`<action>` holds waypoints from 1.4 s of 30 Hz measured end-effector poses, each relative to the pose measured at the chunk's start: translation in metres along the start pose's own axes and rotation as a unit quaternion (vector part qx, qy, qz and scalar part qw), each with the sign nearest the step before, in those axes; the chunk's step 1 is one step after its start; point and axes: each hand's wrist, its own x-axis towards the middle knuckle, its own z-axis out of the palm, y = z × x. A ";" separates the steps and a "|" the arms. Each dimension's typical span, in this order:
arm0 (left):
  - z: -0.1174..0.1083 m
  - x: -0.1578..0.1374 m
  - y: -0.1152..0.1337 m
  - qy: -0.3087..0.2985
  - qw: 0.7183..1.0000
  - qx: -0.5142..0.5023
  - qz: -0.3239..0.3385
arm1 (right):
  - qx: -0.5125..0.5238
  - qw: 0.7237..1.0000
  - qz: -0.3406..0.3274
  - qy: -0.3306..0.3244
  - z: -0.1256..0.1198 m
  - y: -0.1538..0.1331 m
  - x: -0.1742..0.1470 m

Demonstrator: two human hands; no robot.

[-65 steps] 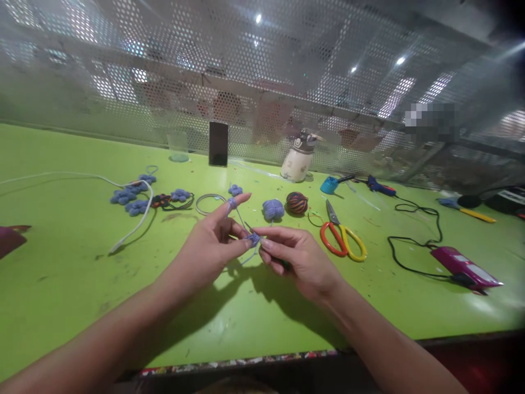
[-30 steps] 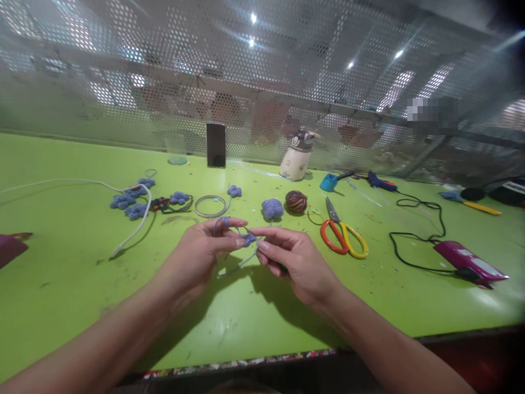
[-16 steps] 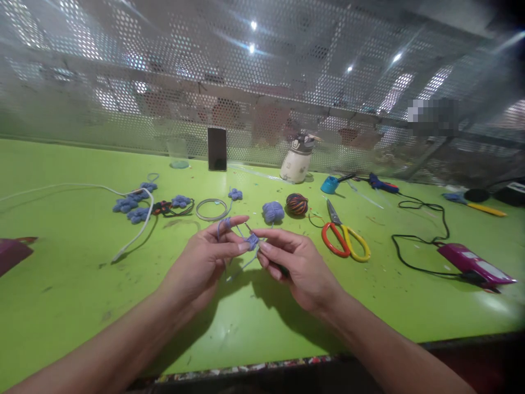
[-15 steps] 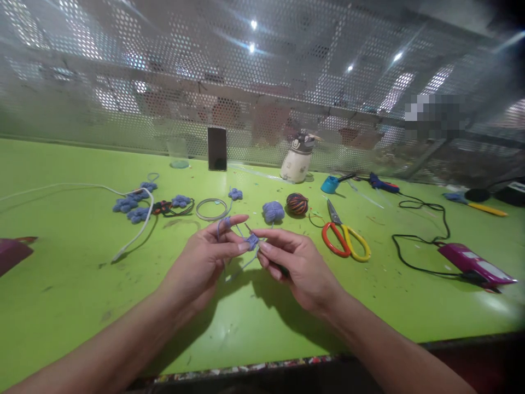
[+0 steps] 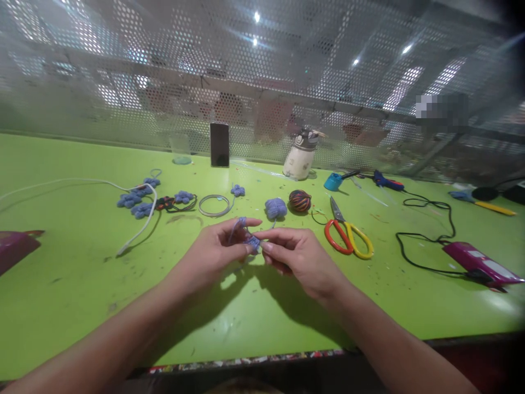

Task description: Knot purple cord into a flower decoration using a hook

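Note:
Between thumb and fingers, my left hand (image 5: 215,246) pinches a small piece of blue-purple crochet (image 5: 254,243). Yarn (image 5: 241,220) loops round its raised index finger. My right hand (image 5: 303,256) is closed at the piece's right edge, its fingertips nearly meeting those of the left. It grips a thin crochet hook, mostly hidden by the fingers now. Just beyond the hands lies a blue-purple yarn ball (image 5: 275,208), a strand running from it towards them. Beside it is a dark multicoloured yarn ball (image 5: 299,201). A finished crochet flower (image 5: 238,190) lies further back.
Scissors (image 5: 338,212) with red and yellow handles lie right of the hands. More crochet flowers (image 5: 141,209), a white cable (image 5: 141,232) and a ring (image 5: 214,206) are left. Behind stand a phone (image 5: 220,145) and a bottle (image 5: 301,157). A magenta device (image 5: 479,262) trails a black cord.
The left index finger has shifted right and the crochet piece has tilted between the fingers. The hook tip that showed above the piece is now hidden. The whole view has shifted slightly.

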 end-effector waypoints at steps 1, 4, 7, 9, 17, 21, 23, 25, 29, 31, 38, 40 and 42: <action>-0.001 0.000 0.000 0.005 1.000 -0.001 -0.001 | -0.002 1.000 -0.002 0.000 0.000 0.000 0.000; -0.005 0.002 -0.001 0.023 1.000 0.000 -0.011 | -0.012 1.000 -0.010 -0.002 -0.001 0.000 -0.001; -0.009 0.004 -0.004 0.038 0.999 -0.005 -0.017 | -0.007 1.000 -0.013 -0.004 -0.001 -0.001 -0.002; -0.010 0.004 -0.006 0.046 0.999 -0.025 -0.015 | 0.016 1.000 -0.014 -0.006 -0.001 -0.001 -0.003; -0.004 0.000 -0.004 0.062 0.992 -0.110 0.016 | 0.115 0.993 0.014 -0.008 0.003 -0.002 -0.006; -0.003 -0.001 -0.005 0.067 0.991 -0.115 0.026 | 0.134 0.991 0.019 -0.014 0.004 -0.001 -0.007; -0.003 -0.002 -0.005 0.062 0.992 -0.108 0.028 | 0.134 0.991 0.017 -0.013 0.005 0.000 -0.007; -0.002 -0.003 -0.005 0.052 0.994 -0.093 0.033 | 0.124 0.992 0.009 -0.009 0.004 0.001 -0.006; -0.003 -0.004 -0.003 0.051 0.997 -0.049 0.037 | 0.067 0.998 -0.014 -0.009 0.001 -0.002 -0.005; -0.003 -0.003 -0.002 0.047 0.998 -0.023 0.031 | 0.034 0.999 -0.010 -0.019 -0.001 -0.004 -0.005; 0.001 -0.006 -0.004 0.074 0.966 0.201 0.145 | 0.040 0.998 0.042 -0.006 0.002 -0.001 -0.001; 0.004 -0.008 -0.005 0.102 0.944 0.242 0.201 | 0.080 0.996 0.042 -0.004 0.006 0.003 -0.001; 0.006 -0.009 -0.006 0.131 0.936 0.234 0.228 | 0.124 0.992 0.033 0.001 0.011 0.006 -0.002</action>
